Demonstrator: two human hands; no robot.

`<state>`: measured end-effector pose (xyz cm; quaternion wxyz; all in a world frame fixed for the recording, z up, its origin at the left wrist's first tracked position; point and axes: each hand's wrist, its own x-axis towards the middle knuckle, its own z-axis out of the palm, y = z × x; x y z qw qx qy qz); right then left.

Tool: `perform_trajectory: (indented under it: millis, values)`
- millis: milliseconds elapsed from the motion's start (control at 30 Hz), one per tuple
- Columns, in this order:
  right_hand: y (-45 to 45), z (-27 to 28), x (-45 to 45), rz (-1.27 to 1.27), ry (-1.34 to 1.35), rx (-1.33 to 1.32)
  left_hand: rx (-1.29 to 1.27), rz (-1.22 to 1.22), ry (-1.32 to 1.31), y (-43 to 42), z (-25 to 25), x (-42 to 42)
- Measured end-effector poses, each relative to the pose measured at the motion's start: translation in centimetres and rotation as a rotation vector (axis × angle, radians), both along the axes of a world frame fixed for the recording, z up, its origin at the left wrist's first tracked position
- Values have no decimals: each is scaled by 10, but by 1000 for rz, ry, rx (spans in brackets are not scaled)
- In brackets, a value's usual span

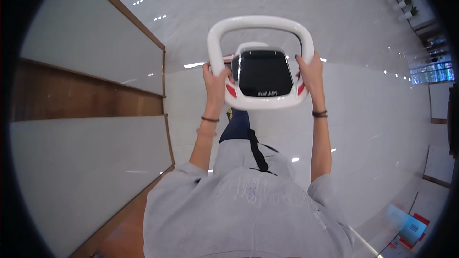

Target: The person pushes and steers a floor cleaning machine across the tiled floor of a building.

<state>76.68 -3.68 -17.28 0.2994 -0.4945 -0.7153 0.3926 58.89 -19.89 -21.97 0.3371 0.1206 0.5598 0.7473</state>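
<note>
Two bare forearms [321, 150] reach forward from a loose light-grey short-sleeved shirt [244, 205]. Beyond its hem show a black fabric strap [257, 150] and a dark-blue trouser leg [235, 127]. Farther out, the left hand [217, 83] and the right hand [311, 74] each grasp one side of a glossy white rounded-rectangular handle frame [260, 20], which stands out ahead of the body between them. Set within the frame is a flat black panel [265, 72]; what supports the frame underneath is hidden. An uneven pull could twist it, and smooth plastic could slide through a loosened grip.

Below spreads a shiny pale-grey floor [368, 129]; its polish might let a foot slip. To the left, large whitish wood-trimmed boards [91, 162] lie near enough that a veer that way might bring a knock. Farthest off, at the upper right, stands a row of green plants in white pots [405, 4], well apart from the frame.
</note>
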Motion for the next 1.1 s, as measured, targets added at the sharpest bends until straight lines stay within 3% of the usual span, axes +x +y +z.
perform_trajectory:
  millis: [300, 633, 800, 1100]
  values:
    - [10, -20, 4, -1, 62, -115, 40, 22, -106, 0, -13, 10]
    - [20, -35, 3, -110, 75, -217, -140, -38, -141, 10, -30, 13]
    - [27, -22, 2, -140, 116, -223, -303, 16, -62, 32, 5, 4]
    - [109, -10, -40, -85, 178, -225, -150, -4, -3, 110, 8, -38]
